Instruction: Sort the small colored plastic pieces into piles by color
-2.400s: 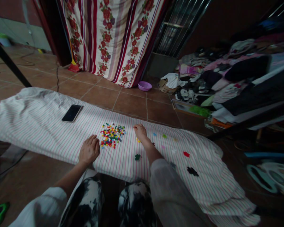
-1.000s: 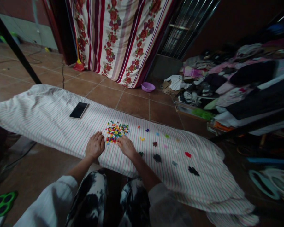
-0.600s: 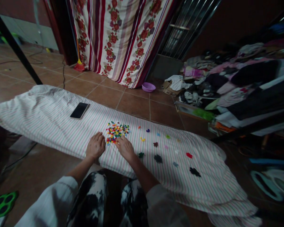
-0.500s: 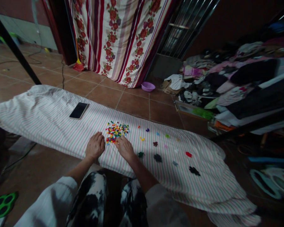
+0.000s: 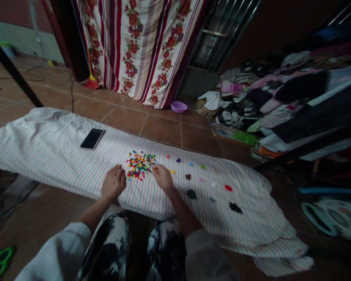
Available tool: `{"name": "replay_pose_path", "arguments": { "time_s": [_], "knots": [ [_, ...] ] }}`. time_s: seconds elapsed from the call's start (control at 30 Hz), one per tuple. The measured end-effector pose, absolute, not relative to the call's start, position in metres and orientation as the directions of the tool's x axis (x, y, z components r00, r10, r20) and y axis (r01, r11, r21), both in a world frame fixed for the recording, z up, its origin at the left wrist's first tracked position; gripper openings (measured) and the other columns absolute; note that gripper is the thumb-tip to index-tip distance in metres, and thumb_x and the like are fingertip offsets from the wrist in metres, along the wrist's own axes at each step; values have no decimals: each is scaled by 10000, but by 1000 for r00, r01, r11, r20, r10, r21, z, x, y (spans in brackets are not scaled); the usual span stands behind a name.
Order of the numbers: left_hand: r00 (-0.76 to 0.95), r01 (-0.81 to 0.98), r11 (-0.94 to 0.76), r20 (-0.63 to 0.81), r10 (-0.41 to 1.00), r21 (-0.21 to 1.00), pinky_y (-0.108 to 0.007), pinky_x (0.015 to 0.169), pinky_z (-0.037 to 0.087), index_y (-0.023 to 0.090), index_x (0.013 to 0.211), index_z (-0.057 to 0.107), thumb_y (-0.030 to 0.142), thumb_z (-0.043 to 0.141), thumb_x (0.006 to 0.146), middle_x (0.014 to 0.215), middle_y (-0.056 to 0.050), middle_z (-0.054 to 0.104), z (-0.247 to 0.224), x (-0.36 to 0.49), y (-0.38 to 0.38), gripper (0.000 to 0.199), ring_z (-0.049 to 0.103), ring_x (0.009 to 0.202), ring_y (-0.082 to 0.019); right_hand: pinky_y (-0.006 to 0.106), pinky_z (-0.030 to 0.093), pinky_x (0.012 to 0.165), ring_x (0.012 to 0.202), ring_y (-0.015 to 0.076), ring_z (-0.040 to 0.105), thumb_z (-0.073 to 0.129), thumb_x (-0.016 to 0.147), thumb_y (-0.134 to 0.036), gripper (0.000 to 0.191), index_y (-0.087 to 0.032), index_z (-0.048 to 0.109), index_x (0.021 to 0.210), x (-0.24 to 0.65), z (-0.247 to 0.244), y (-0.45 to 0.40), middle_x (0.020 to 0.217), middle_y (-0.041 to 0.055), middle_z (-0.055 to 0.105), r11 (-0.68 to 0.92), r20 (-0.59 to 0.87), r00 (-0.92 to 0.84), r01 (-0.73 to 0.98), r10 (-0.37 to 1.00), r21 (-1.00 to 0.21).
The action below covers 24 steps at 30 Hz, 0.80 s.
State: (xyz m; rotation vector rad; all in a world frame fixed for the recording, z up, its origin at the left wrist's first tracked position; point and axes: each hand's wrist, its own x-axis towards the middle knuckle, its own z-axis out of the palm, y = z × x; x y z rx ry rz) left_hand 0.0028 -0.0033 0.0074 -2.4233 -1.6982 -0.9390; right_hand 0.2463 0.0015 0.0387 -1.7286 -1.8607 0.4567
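Note:
A heap of tiny multicoloured pieces (image 5: 140, 164) lies on the striped cloth (image 5: 152, 199) in front of me. My left hand (image 5: 114, 182) rests palm down just left of the heap, fingers curled together; whatever is under them is hidden. At the heap's right edge, my right hand (image 5: 163, 176) has thumb and fingers pinched, and what is between them is too small to make out. Small groups sorted by colour are spread to the right, among them a brown group (image 5: 188, 176), a dark grey group (image 5: 191, 194), a red group (image 5: 228, 188) and a black group (image 5: 235, 207).
A phone (image 5: 93, 139) lies on the cloth left of the heap. Beyond the cloth, a purple basin (image 5: 179, 107) stands on the tiled floor before a floral curtain (image 5: 137, 50). A large pile of clothes (image 5: 269, 93) fills the right. Dark poles slant at both sides.
My right hand has moved from the heap's near edge to its right edge, still pinched. My left hand stays beside the heap. The whole view has shifted slightly.

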Motion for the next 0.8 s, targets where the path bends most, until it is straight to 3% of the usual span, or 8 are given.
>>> {"name": "replay_pose_path", "arguments": {
  "time_s": [0.17, 0.47, 0.8],
  "knots": [
    [224, 865, -403, 486, 844, 300, -421, 1001, 419, 175, 972, 595, 258, 366, 878, 1153, -126, 627, 8, 3, -4, 261, 515, 1181, -233, 300, 430, 853, 894, 172, 600, 440, 825, -150, 239, -196, 661, 905, 299, 37, 2, 920, 45, 680, 32, 234, 112, 843, 966, -537],
    [220, 860, -406, 494, 842, 309, -443, 987, 431, 196, 992, 592, 282, 361, 876, 1165, -118, 623, 8, 3, -4, 273, 519, 1177, -243, 316, 443, 858, 863, 174, 616, 437, 797, -153, 286, -225, 701, 885, 329, 22, 1, 925, 20, 714, -77, 235, 221, 862, 946, -502],
    [231, 868, -407, 492, 839, 286, -430, 981, 433, 184, 970, 586, 283, 364, 879, 1144, -130, 629, 9, 3, -3, 260, 531, 1158, -243, 330, 442, 881, 951, 189, 585, 502, 793, -196, 281, -190, 685, 1006, 333, 15, 0, 1011, 77, 667, 25, 236, 118, 850, 965, -527]
  ]
}}
